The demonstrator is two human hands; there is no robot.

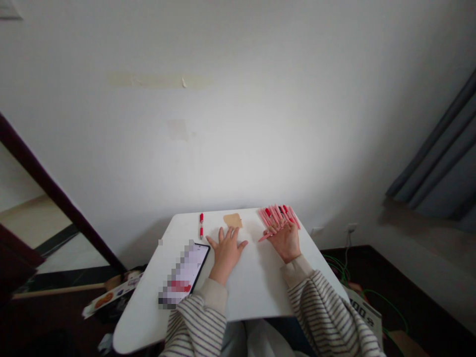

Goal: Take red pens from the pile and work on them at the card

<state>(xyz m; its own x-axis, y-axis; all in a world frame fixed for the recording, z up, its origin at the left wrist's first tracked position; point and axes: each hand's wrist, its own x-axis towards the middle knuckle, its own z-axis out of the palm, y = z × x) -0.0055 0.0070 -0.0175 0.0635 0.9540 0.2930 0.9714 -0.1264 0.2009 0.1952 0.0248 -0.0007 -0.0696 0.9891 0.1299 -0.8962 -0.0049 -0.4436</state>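
Observation:
My left hand (pixel 226 252) lies on the white table (pixel 256 292) with its fingers spread and nothing in it. Just beyond its fingertips is a small tan piece (pixel 233 219), perhaps paper or card. My right hand (pixel 286 242) is turned partly palm up, its fingers curled around a slim pink pen (pixel 265 237) whose end points left. Right behind that hand, a bunch of pink pens (pixel 275 213), some with red parts, lies at the far right corner. A single red and white pen (pixel 201 232) lies apart, left of the tan piece.
A phone (pixel 191 270) with a lit, partly blurred screen lies on the table's left side. The wall (pixel 238 148) stands behind the far edge. Green cables (pixel 344 270) and a printed box (pixel 366 312) are on the floor to the right, below a grey curtain (pixel 442 153).

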